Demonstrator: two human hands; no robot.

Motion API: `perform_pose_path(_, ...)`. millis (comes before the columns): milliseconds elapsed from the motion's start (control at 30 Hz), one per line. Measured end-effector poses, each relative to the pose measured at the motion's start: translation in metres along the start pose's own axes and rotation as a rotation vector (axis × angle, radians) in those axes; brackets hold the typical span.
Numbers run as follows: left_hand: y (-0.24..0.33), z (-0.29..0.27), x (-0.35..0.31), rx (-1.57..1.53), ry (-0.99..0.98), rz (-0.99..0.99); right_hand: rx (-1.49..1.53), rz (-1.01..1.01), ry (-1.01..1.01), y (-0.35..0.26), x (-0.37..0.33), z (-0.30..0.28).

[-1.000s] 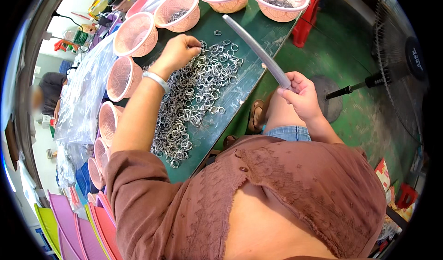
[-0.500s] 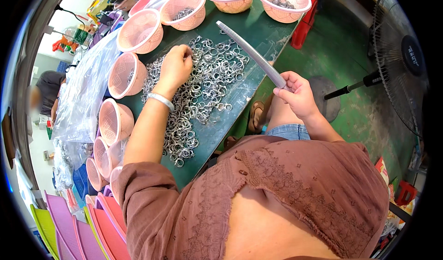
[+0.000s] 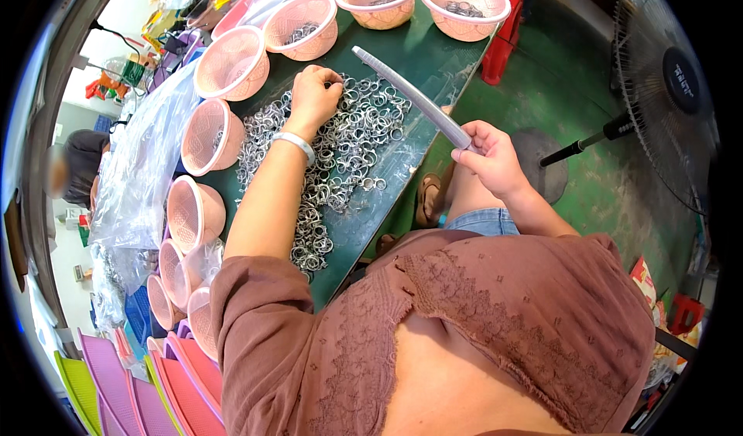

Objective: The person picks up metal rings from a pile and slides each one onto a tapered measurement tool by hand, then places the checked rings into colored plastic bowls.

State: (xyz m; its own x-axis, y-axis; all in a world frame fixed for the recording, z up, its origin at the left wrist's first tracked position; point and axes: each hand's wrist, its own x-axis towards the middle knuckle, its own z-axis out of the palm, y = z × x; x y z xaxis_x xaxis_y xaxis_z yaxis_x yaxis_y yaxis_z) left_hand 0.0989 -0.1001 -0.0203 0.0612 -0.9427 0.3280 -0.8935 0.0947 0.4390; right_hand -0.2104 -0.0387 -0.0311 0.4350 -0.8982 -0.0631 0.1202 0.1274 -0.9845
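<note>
A tapered silver-grey ring mandrel [image 3: 414,91] slants up and left over the table edge. My right hand [image 3: 489,157] is closed around its thick end, and no ring shows on its length. My left hand [image 3: 313,99], with a band on the wrist, is over the far part of a heap of silver rings [image 3: 333,165]. Its thumb and fingers are pinched together; what is between them is too small to make out. The rings lie spread on the dark green table [image 3: 357,238], and my left forearm covers part of them.
Pink baskets curve round the heap; a far right basket [image 3: 464,6] holds some rings, and another pink basket [image 3: 213,134] stands left of the heap. Clear plastic sheeting [image 3: 143,161] lies beyond. A standing fan [image 3: 665,87] and red stool [image 3: 503,37] are at the right.
My left hand has shifted right and slightly nearer over the rings, its fingers still pinched. The mandrel's tip has moved slightly left and down in the picture; my right hand keeps its grip.
</note>
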Motion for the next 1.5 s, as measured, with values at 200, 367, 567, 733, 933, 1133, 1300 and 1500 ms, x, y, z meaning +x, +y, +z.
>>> perform_pose_path(200, 0.001, 0.003, 0.005, 0.039, -0.074, 0.062, 0.020, -0.042, -0.004, 0.002, 0.001, 0.006)
perform_pose_path(367, 0.004, -0.005, 0.009, -0.428, -0.158, -0.325, 0.032, -0.048, 0.000, 0.002, 0.000, 0.005)
perform_pose_path(567, 0.008, -0.039, -0.004, -1.448, -0.204, -0.527, 0.005, -0.028, -0.010, 0.000, 0.000, 0.004)
perform_pose_path(733, 0.012, -0.049, -0.020, -1.740, -0.216, -0.461, 0.048, -0.038, -0.043, 0.003, 0.001, 0.006)
perform_pose_path(933, 0.015, -0.051, -0.034, -1.929, -0.248, -0.300, 0.030, -0.064, -0.090, -0.002, -0.002, 0.013)
perform_pose_path(1133, 0.031, -0.058, -0.043, -1.815, -0.265, -0.205, -0.137, -0.198, -0.080, -0.004, -0.004, 0.020)
perform_pose_path(1300, 0.053, -0.054, -0.054, -1.605, -0.301, -0.183, -0.546, -0.408, 0.069, -0.018, -0.007, 0.031)
perform_pose_path(1500, 0.078, -0.043, -0.074, -1.554, -0.300, -0.207, -0.861, -0.857, 0.224, -0.025, 0.004, 0.048)
